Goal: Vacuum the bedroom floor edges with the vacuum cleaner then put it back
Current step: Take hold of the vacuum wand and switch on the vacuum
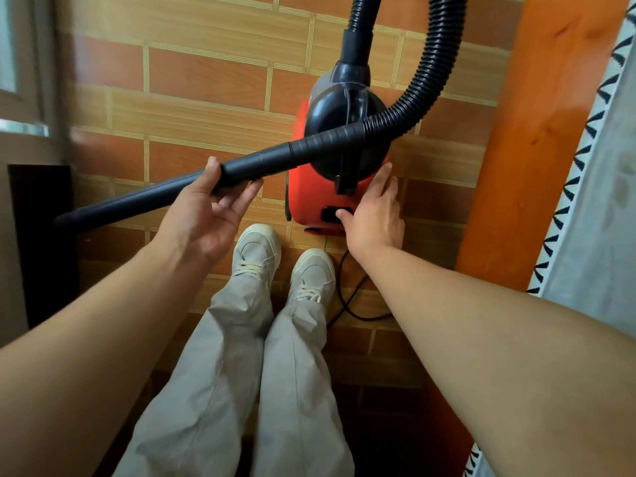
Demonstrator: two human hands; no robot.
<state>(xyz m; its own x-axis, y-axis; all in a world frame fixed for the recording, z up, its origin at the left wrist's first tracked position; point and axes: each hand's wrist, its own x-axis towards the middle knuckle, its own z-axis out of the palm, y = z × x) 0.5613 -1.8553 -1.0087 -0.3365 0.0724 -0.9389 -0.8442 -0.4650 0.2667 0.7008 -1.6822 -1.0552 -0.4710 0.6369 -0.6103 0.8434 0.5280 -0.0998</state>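
Soft daylight enters from the pale window frame [20,74] at my upper left, which is smeared with blur. The brick-patterned orange and tan floor [206,80] is evenly bright, darkening to shadow beneath my legs [220,356]. The glossy orange wooden board [537,149] carries a faint sheen. The black plastic vacuum tube [261,163] in my left hand [206,215] is sharp. Edges bow from the wide lens.

A: Has any text, label, brand, number or sign been read?
B: None has been read. No legible marking is found on the vacuum [306,191] or on the tube [261,160].
A: And the black panel [328,215] on the vacuum?
B: It is partly covered by the right hand [375,215]. What is shown of it is too small and dark for anything to be read.
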